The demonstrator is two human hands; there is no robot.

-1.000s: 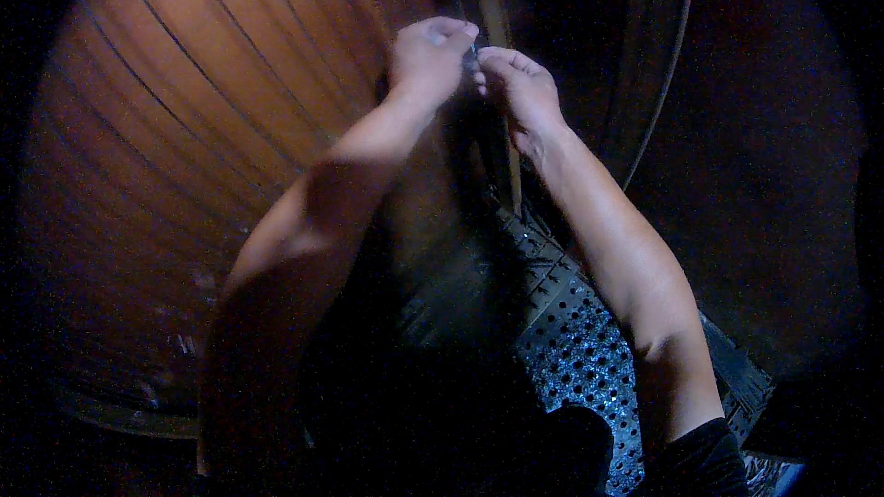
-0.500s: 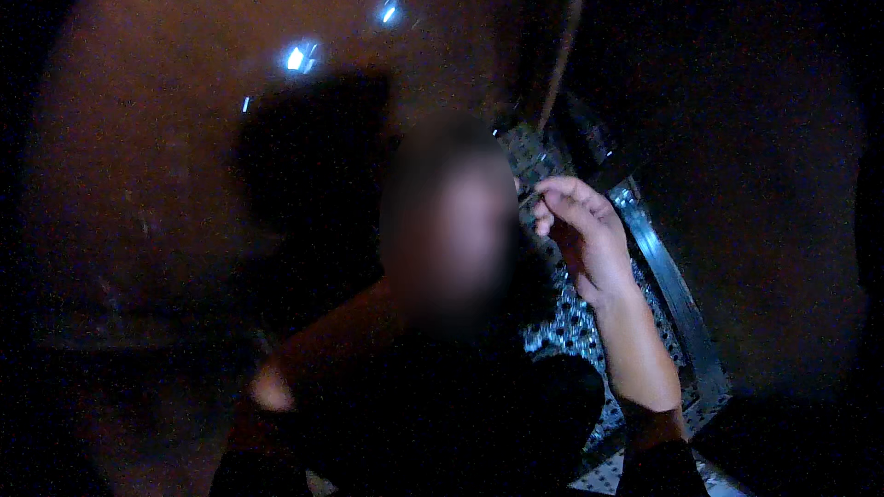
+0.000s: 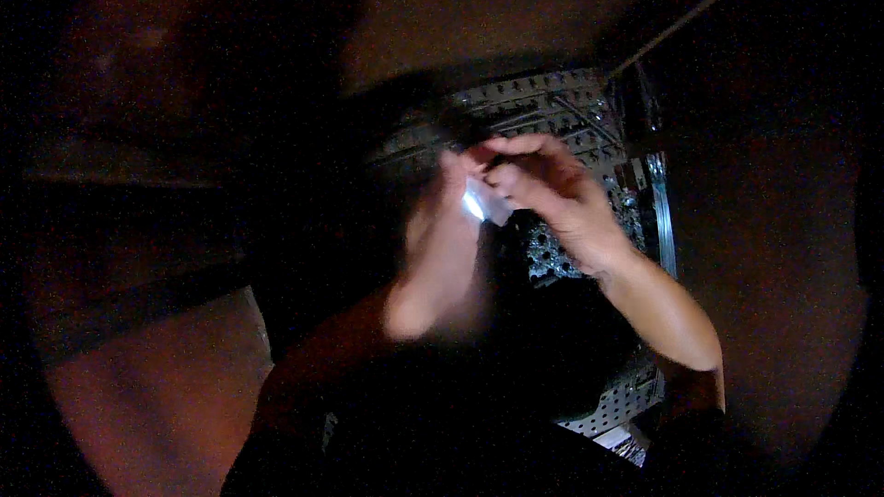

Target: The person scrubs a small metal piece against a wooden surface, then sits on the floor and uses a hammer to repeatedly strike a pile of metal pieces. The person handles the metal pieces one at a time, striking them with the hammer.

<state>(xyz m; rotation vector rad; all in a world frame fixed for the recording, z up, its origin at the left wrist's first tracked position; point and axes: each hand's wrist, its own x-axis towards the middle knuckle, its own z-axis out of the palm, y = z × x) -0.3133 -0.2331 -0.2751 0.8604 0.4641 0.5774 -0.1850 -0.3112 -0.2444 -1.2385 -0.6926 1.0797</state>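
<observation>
In the middle of the view my two hands meet at the fingertips. Between them is a small pale, glossy piece [image 3: 490, 203] that looks like thin clear plastic and throws back a bright glint. My left hand [image 3: 437, 239] is smeared by motion, its fingers closed up against the piece. From the right comes my right hand [image 3: 557, 198], thumb and fingers bent inward in a pinch at the piece's upper edge. What else the fingers may hold is hidden.
Behind the hands stretches a perforated metal panel [image 3: 525, 97] with thin rods on it. A shiny metal strip [image 3: 665, 221] edges it on the right. A thin pole or cord [image 3: 691, 18] slants across the upper right. A reddish-brown surface [image 3: 166, 396] shows at lower left. Much is dark.
My view has turned, so the perforated panel lies behind both hands. My right hand has come left to meet my left hand, and the glossy piece now shows between them.
</observation>
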